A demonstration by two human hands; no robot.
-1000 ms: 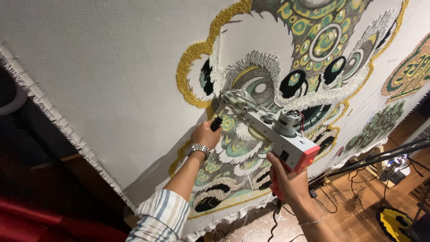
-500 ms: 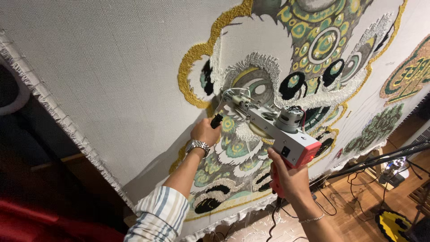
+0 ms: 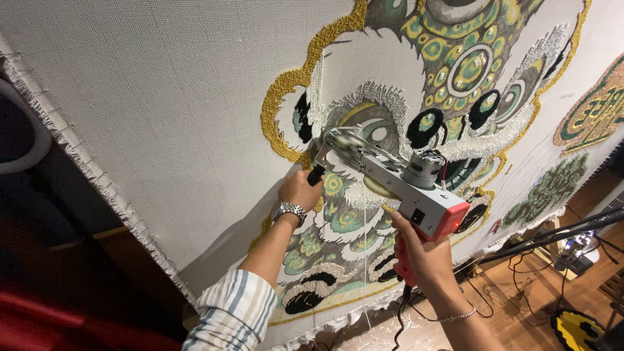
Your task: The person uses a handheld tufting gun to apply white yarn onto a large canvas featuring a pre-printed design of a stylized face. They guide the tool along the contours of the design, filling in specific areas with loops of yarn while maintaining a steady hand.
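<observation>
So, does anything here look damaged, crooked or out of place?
Nothing stands out. The left hand and right hand hold the tufting gun against the cloth. The frayed cloth edge and loose cables on the floor look ordinary.

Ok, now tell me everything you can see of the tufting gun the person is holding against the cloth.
The tufting gun is a long grey metal body with a round silver motor on top, red wires, and a red and pale housing at the rear carrying a small black switch. Its wire-looped front end presses against the stretched cloth at the white tufted area. It sits tilted, nose up and left. The left hand grips a black front handle; the right hand wraps the red rear grip, and a black cord hangs below.
</observation>
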